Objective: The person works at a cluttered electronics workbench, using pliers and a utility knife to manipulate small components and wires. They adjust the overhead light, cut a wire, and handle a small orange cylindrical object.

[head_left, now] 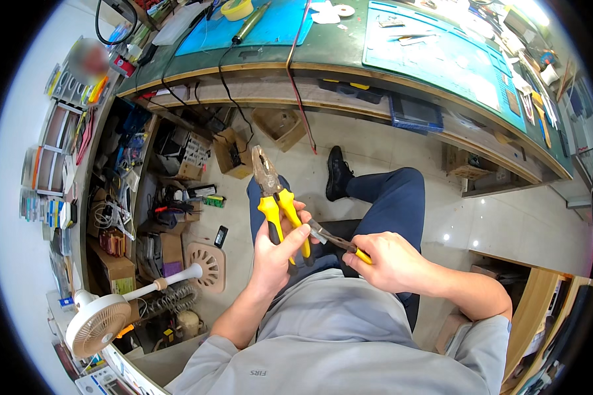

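your left hand (275, 253) is wrapped around the pliers (275, 197) at the yellow handles, nose pointing up and away over your lap, above your blue-trousered leg (389, 197). your right hand (390, 262) is pinched shut on a smaller tool (333, 239), yellow at the handle with a thin dark metal tip; the tip meets the pliers' handles just beside your left fingers. exactly what kind of tool it is cannot be told.

handling, judged from the look: the pliers are steel, stiff and likely fairly heavy at the head, so the weight sits forward of your grip. hold low on the sleeves, where the yellow-and-black covering looks rubbery and not slippery. the bare grey jaws look hard and smooth, a poor place to hold. jaws appear closed. the smaller tool looks light and rigid; a fingertip pinch suits it.

surroundings: a curved counter (349, 49) with a green top and blue mats lies ahead, cables hanging off its edge. a white fan (102, 322) stands at lower left. cardboard boxes (234, 155) sit on the pale tiled floor (527, 224).
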A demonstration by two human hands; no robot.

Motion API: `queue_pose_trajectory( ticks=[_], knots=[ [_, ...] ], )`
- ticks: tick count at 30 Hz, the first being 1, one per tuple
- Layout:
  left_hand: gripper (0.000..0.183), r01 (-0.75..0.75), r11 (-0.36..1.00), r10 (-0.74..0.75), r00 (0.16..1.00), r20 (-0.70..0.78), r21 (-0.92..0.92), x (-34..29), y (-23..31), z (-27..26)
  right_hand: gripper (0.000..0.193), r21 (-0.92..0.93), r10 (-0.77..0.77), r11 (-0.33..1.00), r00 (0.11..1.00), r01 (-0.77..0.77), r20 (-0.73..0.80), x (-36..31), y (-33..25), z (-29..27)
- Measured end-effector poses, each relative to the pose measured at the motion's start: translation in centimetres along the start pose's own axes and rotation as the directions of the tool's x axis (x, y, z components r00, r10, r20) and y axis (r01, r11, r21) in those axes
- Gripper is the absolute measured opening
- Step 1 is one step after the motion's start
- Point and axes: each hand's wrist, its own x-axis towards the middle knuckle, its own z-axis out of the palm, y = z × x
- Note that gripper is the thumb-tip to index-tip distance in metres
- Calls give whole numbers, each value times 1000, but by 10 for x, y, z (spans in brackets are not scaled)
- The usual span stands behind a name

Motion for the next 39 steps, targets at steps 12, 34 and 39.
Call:
queue_pose_trajectory(
  ticks=[12,34,39],
  knots=[
    [48,32,999,-32,999,-3,-6,-1,1,5,36,104,40,993,996,-49,84,-2,3,-3],
    [65,62,993,-85,966,246,101,-13,-4,1,27,182,-22,979,942,88,-336,-16,31,-9],
    [67,180,961,-247,898,365,208,-23,-7,7,26,125,-49,988,946,94,-320,-21,31,-15]
  ],
)
